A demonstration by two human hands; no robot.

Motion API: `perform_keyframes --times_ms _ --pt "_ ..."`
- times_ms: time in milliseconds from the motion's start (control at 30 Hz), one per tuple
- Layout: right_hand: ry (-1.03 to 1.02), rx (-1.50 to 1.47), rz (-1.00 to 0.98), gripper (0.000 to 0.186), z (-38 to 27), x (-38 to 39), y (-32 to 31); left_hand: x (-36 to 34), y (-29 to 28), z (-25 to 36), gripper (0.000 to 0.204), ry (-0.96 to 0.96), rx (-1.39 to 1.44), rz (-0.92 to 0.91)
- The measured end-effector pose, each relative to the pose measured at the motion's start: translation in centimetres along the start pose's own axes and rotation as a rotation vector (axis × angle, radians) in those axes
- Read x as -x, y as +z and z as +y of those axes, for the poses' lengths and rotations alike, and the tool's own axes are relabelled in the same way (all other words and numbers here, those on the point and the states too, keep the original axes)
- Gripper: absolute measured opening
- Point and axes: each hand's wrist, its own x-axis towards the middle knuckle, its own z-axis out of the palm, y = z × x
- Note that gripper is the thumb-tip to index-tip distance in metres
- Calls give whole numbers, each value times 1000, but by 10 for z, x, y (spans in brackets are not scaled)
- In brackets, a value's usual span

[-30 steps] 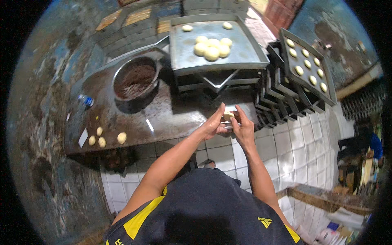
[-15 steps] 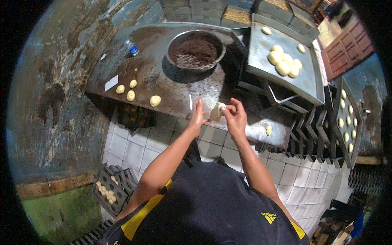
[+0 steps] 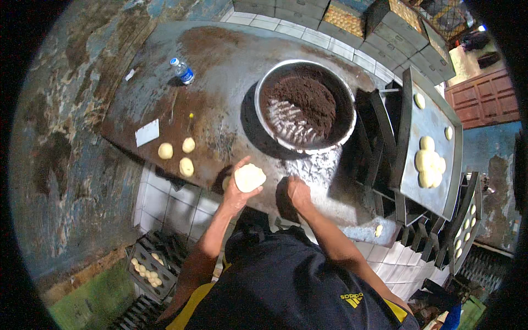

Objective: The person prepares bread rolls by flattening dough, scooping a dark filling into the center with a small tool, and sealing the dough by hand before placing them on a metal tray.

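My left hand [image 3: 235, 193] holds a flattened pale dough round [image 3: 249, 178] on its palm and fingers, above the near edge of the work table. To the right of it, my right hand [image 3: 298, 193] is curled into a fist over the table; whether anything is inside is hidden. A dough ball behind my left hand is mostly covered by it. Farther left on the table lie three dough balls [image 3: 186, 166]. Beyond my right hand stands a round metal bowl [image 3: 352, 113] of dark brown crumbly filling [image 3: 311, 99].
A tray [image 3: 404, 168] with clustered dough balls [image 3: 429, 162] rests on stacked trays at the right. On the table are a water bottle [image 3: 182, 71], a white card [image 3: 147, 132] and a dough scrap [image 3: 378, 230]. Molds with dough [image 3: 147, 274] sit low at the left.
The dough, pinched in my right hand before, now lies flat in my left hand. My right hand has withdrawn and closed into a fist. The view has shifted, with the bowl appearing larger.
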Motion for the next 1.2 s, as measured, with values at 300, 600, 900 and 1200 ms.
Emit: perform_keyframes --times_ms 300,600,900,1200 --pt "-9 -299 161 26 -62 -125 -181 -127 -49 66 44 86 -250 -59" --pt "150 -60 -35 26 -13 -238 -93 -203 -54 66 47 99 -166 -17" --pt "431 -1327 -467 29 -63 -202 -188 -217 -54 47 50 247 -345 103" --pt "-179 -14 336 49 -125 -64 -167 -188 38 42 48 362 -726 58"
